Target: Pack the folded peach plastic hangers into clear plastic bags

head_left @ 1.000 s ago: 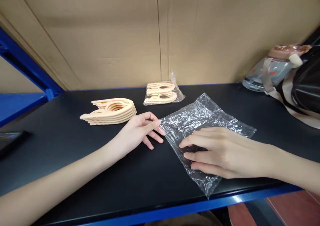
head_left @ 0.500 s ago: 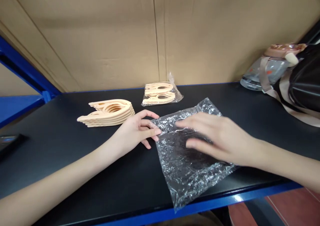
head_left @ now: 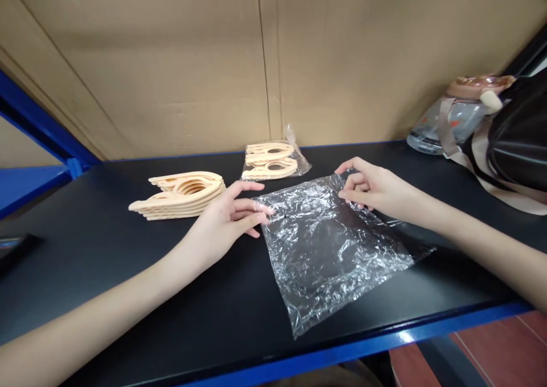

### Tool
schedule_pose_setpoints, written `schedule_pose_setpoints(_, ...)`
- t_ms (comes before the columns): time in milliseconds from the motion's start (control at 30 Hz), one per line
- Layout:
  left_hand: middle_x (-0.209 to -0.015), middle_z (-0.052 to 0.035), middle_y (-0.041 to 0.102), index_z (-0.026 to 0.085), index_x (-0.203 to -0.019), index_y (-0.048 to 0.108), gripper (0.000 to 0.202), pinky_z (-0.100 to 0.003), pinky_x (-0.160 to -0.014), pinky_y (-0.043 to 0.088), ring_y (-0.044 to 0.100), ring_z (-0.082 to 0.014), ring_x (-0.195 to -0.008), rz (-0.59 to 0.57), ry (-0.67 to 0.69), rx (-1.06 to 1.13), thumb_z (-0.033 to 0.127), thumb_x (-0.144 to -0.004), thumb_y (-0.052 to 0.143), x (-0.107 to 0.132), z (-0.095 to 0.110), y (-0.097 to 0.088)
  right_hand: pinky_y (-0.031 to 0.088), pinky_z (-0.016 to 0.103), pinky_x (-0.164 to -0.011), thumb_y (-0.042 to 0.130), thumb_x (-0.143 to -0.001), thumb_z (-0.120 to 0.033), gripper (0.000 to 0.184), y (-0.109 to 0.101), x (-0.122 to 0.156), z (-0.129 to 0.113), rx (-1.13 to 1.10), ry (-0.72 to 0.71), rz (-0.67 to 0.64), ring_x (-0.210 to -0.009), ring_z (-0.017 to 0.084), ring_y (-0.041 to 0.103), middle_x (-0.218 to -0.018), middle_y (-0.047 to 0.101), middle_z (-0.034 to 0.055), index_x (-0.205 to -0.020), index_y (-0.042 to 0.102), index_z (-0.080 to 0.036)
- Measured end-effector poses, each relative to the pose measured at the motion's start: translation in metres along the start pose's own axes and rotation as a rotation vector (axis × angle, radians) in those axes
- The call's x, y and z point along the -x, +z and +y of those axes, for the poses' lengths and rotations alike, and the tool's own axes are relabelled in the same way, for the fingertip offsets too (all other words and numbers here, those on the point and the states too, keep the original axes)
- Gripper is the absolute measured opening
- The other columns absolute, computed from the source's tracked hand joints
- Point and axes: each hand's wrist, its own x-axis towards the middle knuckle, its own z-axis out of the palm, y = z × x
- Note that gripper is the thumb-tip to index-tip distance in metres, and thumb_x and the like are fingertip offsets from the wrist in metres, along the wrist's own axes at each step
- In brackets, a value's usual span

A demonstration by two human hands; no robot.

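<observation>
A crinkled clear plastic bag (head_left: 331, 247) lies flat on the black shelf top (head_left: 128, 273). My left hand (head_left: 228, 219) pinches the bag's near-left top corner between thumb and fingers. My right hand (head_left: 371, 190) grips the bag's far top corner with curled fingers. Just left of my left hand sits a stack of several peach plastic folding hangers (head_left: 182, 193). Behind the bag lies a sealed clear packet of the same hangers (head_left: 273, 162).
A cardboard sheet (head_left: 273, 62) forms the back wall. At the right stand a clear bottle with a pink lid (head_left: 459, 113) and a dark bag with a beige strap (head_left: 519, 147). A dark flat device (head_left: 12, 247) lies at the far left. The shelf has blue edges.
My right hand slid from the bag's near part up to its far top corner and closed on it. The bag turned and flattened. My left hand stayed at the left corner.
</observation>
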Motion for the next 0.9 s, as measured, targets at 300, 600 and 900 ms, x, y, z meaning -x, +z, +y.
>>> schedule_pose_setpoints(300,-0.097,-0.0012,0.062,0.021,-0.131,0.042,0.062,-0.020,-0.056,0.051,0.059,-0.0100,-0.066,0.064,0.055,-0.020,0.021,-0.076,0.071,0.003,-0.002,0.000,0.045,0.027,-0.044,0.076,-0.073,-0.035,0.046,-0.005,-0.003,-0.007,-0.273,-0.021,0.157,-0.058,0.013,0.053,-0.075,0.058,-0.0009,-0.106,0.047,-0.023)
schedule_pose_setpoints(600,-0.111,-0.0050,0.062,0.020,-0.134,0.043,0.056,-0.029,-0.076,0.058,0.069,-0.0143,-0.080,0.089,0.195,-0.089,0.016,-0.081,0.060,0.002,-0.007,0.003,0.043,0.020,-0.045,0.081,-0.070,-0.039,0.052,-0.008,0.004,-0.020,-0.528,0.222,0.021,-0.054,0.008,0.047,-0.062,0.052,-0.0036,-0.110,0.057,-0.016)
schedule_pose_setpoints(900,-0.091,-0.0029,0.075,0.017,-0.117,0.062,0.037,-0.017,-0.065,0.058,0.071,-0.0128,-0.079,0.076,-0.072,0.203,0.023,-0.081,0.072,0.004,0.002,0.003,0.044,0.020,-0.044,0.077,-0.073,-0.033,0.022,-0.010,-0.002,-0.013,-0.535,0.221,0.041,-0.049,0.007,0.043,-0.057,0.047,-0.0042,-0.083,0.065,-0.017)
